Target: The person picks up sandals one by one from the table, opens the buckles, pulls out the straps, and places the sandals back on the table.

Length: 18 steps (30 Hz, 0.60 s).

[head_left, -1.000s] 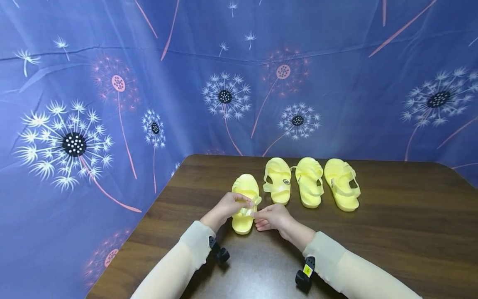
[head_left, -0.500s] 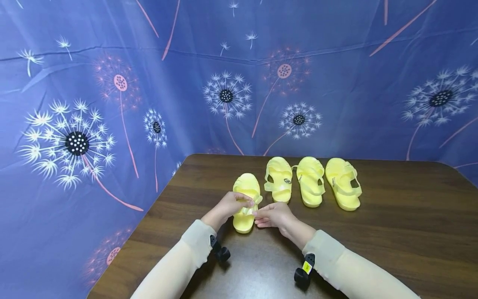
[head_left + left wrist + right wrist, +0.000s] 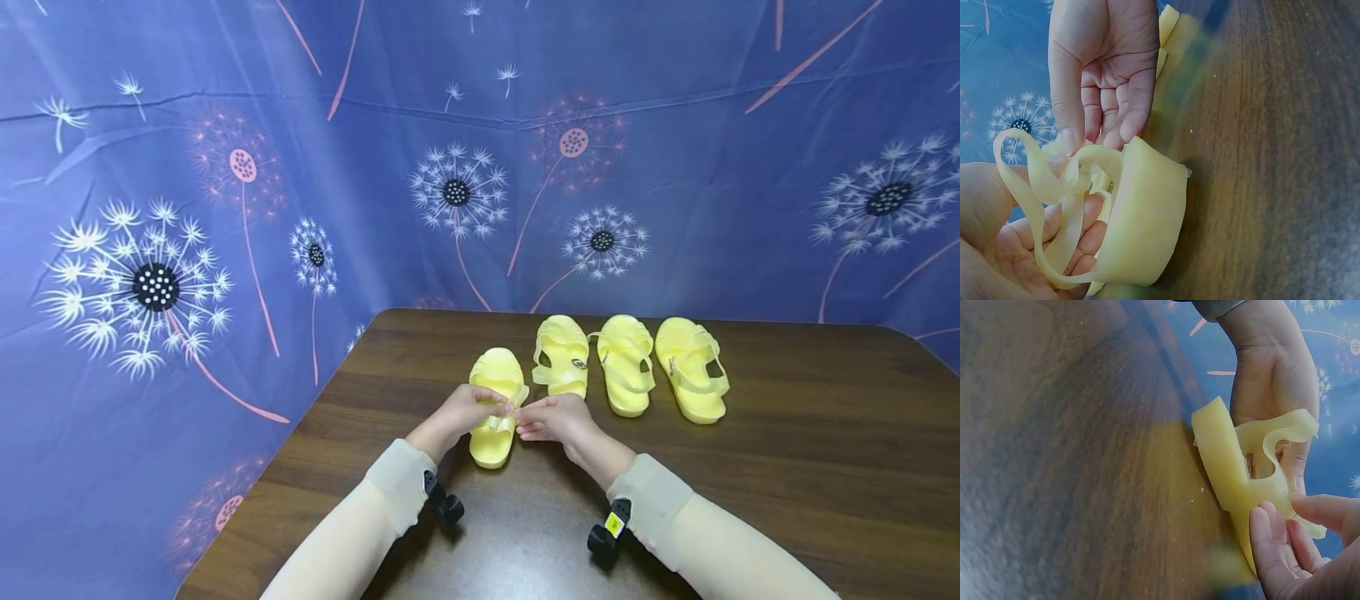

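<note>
A yellow sandal (image 3: 491,452) lies sole down on the table, its toe pointing away, with both hands at its strap. From the left, my left hand (image 3: 471,410) reaches over it, and thumb and fingers pinch the strap near the sandal's right side. On that right side my right hand (image 3: 561,419) pinches the strap's end, fingertips close against the left ones. The left wrist view shows the loose back strap (image 3: 1030,209) looping above the heel (image 3: 1147,219). Fingers hide the fastening in the head view; the right wrist view shows the right thumb (image 3: 1319,507) on the strap.
Three more yellow sandals stand in a row to the right: a near one (image 3: 562,350), a middle one (image 3: 624,367) and a far-right one (image 3: 692,375). The brown wooden table (image 3: 810,450) meets a blue dandelion-print cloth (image 3: 697,192) behind and at the left.
My right hand has moved slightly forward along the sandal's side, bringing its fingertips up to those of my left hand. The left hand stays nearly where it was.
</note>
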Tool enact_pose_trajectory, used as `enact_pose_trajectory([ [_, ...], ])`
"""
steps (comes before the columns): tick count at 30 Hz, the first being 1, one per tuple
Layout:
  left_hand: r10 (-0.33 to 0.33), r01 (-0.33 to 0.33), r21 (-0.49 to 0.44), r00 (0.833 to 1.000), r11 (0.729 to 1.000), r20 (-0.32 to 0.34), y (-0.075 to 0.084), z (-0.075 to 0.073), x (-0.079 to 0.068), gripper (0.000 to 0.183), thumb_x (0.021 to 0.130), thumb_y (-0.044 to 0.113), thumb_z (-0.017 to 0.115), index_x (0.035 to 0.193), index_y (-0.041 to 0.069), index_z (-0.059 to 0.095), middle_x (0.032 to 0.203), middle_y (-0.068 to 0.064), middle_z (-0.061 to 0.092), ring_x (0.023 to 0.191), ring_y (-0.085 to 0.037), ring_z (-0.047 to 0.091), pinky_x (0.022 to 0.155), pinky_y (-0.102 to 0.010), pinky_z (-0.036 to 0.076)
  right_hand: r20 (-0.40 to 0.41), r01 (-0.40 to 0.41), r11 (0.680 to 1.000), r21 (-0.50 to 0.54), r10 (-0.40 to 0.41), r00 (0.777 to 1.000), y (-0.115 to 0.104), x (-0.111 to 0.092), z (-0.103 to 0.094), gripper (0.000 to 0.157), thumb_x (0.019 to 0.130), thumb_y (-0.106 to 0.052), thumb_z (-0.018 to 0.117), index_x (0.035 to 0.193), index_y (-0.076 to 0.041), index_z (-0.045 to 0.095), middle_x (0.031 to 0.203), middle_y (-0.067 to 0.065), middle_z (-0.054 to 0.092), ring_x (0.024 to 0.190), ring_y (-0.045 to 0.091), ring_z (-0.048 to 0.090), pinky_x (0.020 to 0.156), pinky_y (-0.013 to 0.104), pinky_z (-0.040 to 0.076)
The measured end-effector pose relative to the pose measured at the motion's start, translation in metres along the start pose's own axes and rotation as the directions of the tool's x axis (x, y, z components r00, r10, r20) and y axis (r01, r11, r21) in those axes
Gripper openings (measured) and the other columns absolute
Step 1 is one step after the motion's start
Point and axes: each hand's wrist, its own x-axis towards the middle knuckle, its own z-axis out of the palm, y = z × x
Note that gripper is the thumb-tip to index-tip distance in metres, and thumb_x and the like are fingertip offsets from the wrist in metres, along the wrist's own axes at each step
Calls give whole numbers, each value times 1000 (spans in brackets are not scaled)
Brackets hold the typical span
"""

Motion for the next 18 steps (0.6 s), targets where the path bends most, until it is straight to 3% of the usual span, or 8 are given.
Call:
enact_pose_trajectory([
  [7,-12,12,14,1000,1000,-14,-1,1,3,20,86,20,73,101,6,75,110,-6,67,94,-15,55,76,-23,44,17,14,998,-57,-13,1000,-5,2,-3,19,86,2,65,100,14,62,73,10,70,64,16,68,70,34,60],
  [18,5,-4,19,1000,1000,-30,-1,2,4,20,86,18,73,99,3,75,107,-7,66,90,-14,54,72,-22,44,-91,46,999,-15,-47,995,-9,8,-1,20,87,-2,68,99,13,67,72,8,71,66,14,69,72,30,60],
])
